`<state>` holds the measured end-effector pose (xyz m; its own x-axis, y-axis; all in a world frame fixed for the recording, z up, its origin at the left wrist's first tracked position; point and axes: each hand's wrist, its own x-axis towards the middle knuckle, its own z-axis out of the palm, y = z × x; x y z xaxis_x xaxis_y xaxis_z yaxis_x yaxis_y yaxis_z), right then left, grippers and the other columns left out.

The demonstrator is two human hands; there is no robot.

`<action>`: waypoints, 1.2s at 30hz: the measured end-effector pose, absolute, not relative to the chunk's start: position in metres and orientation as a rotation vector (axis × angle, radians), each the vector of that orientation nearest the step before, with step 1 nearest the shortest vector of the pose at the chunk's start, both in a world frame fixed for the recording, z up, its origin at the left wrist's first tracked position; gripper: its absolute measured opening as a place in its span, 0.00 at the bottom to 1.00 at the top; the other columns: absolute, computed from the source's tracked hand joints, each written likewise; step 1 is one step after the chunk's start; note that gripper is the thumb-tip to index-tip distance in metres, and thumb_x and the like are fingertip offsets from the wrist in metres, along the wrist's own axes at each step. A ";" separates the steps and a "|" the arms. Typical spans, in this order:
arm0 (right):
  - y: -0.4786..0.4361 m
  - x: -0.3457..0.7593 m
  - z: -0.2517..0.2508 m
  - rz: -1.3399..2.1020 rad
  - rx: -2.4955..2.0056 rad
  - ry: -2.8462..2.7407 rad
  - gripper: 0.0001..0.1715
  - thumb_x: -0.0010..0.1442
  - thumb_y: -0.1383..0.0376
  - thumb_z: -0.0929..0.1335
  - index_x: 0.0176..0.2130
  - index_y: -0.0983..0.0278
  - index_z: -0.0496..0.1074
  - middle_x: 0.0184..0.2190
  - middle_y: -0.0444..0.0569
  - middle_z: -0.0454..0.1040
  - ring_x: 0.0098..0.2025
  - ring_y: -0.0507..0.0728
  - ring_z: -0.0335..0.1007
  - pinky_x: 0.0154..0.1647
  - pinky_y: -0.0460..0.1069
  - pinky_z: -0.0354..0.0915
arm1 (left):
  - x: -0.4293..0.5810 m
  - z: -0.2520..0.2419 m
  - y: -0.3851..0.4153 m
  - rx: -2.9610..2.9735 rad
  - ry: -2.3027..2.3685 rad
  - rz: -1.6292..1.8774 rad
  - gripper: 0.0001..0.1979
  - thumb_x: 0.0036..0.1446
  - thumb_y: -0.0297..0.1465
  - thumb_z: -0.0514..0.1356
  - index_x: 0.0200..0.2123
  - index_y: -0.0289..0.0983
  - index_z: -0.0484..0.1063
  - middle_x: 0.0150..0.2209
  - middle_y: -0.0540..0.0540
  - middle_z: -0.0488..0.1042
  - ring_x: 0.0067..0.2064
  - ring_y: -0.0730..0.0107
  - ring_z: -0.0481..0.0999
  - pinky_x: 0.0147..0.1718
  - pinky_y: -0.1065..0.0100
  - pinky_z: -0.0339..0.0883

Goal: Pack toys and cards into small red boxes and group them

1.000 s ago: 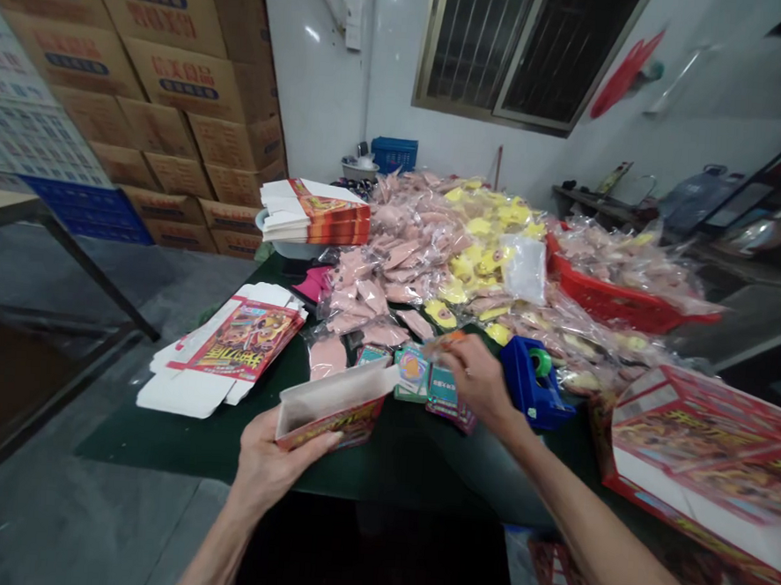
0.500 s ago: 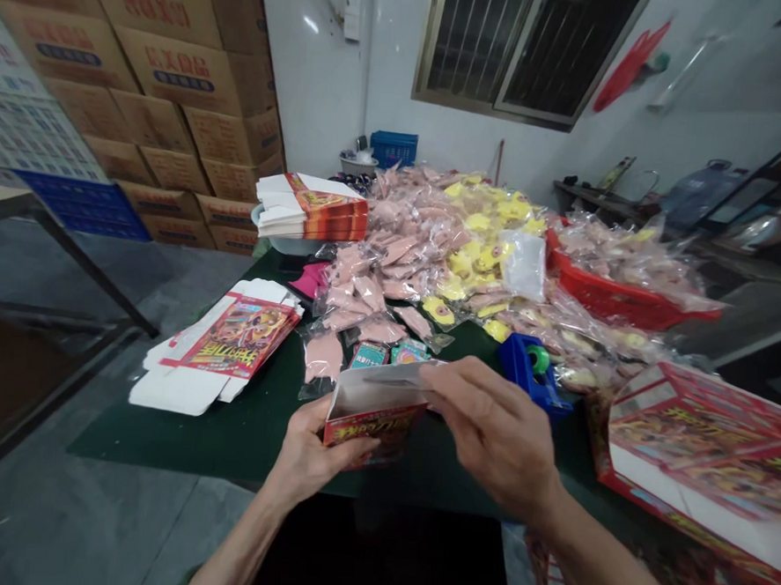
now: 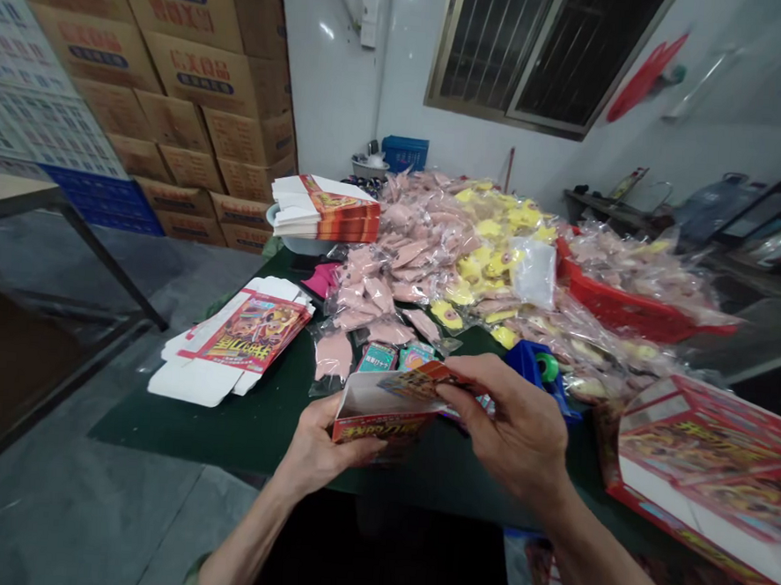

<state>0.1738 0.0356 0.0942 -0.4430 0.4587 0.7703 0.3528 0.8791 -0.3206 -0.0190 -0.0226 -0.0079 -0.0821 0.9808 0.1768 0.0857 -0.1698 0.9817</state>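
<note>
My left hand (image 3: pixel 319 443) grips the left end of a small red printed cardboard box (image 3: pixel 382 429), thumb across its front. The box's top gapes, showing a pale inside. My right hand (image 3: pixel 515 424) pinches an orange printed piece of card (image 3: pixel 421 381) at the box's mouth, right side. I cannot tell whether it is the box's flap or a separate card. Just behind the box lie small teal printed packets (image 3: pixel 378 359) and a pink pig-shaped piece in a clear bag (image 3: pixel 333 360).
Flattened red cartons (image 3: pixel 242 332) lie at the left, with another carton stack (image 3: pixel 329 209) behind. Bagged pink and yellow pieces (image 3: pixel 433 242) heap the green table (image 3: pixel 256 430). A blue tape dispenser (image 3: pixel 544 377), a red basket (image 3: pixel 628 303) and a large printed carton (image 3: pixel 717 463) stand right.
My right hand has turned the piece of card at the box's mouth, so its printed face shows instead of a grey one. My left hand still grips the box. The view has shifted slightly left.
</note>
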 end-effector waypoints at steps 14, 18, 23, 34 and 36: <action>0.011 0.140 0.034 -0.133 -0.655 -2.068 0.20 0.59 0.64 0.66 0.51 0.60 0.66 0.45 0.55 0.67 0.48 0.64 0.61 0.46 0.60 0.60 | -0.015 -0.010 -0.026 1.379 1.337 1.534 0.22 0.43 0.33 0.67 0.44 0.34 0.71 0.36 0.45 0.78 0.34 0.63 0.79 0.32 0.69 0.75; 0.014 0.153 0.021 0.024 -0.787 -1.734 0.30 0.56 0.66 0.68 0.57 0.59 0.59 0.52 0.56 0.61 0.55 0.64 0.58 0.53 0.63 0.59 | -0.014 -0.023 -0.027 1.491 1.461 1.836 0.33 0.47 0.29 0.65 0.57 0.37 0.58 0.46 0.40 0.75 0.42 0.63 0.78 0.40 0.67 0.73; 0.014 0.149 -0.014 0.656 -0.940 -1.489 0.23 0.59 0.67 0.65 0.53 0.60 0.58 0.46 0.53 0.69 0.45 0.56 0.70 0.45 0.53 0.69 | -0.016 -0.030 -0.023 1.854 1.461 1.905 0.23 0.49 0.25 0.63 0.50 0.40 0.67 0.46 0.42 0.73 0.45 0.64 0.76 0.42 0.67 0.72; 0.025 0.164 -0.013 0.528 -0.706 -1.728 0.17 0.58 0.71 0.65 0.48 0.57 0.67 0.46 0.52 0.66 0.49 0.57 0.65 0.47 0.53 0.67 | -0.021 0.004 -0.021 1.624 1.475 1.902 0.07 0.53 0.27 0.60 0.34 0.37 0.78 0.37 0.44 0.80 0.39 0.65 0.79 0.38 0.69 0.73; 0.025 0.165 -0.003 0.501 -0.645 -1.704 0.15 0.58 0.73 0.64 0.44 0.57 0.69 0.44 0.50 0.67 0.47 0.56 0.67 0.44 0.52 0.67 | -0.017 0.003 -0.018 1.445 1.385 1.973 0.05 0.50 0.28 0.62 0.32 0.37 0.79 0.38 0.44 0.80 0.38 0.66 0.79 0.35 0.71 0.73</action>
<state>0.1654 0.0252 -0.0034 -0.1603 0.6559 0.7376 0.1524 0.7547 -0.6381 -0.0173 -0.0185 0.0026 -0.4314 0.7210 0.5423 0.2653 -0.4731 0.8401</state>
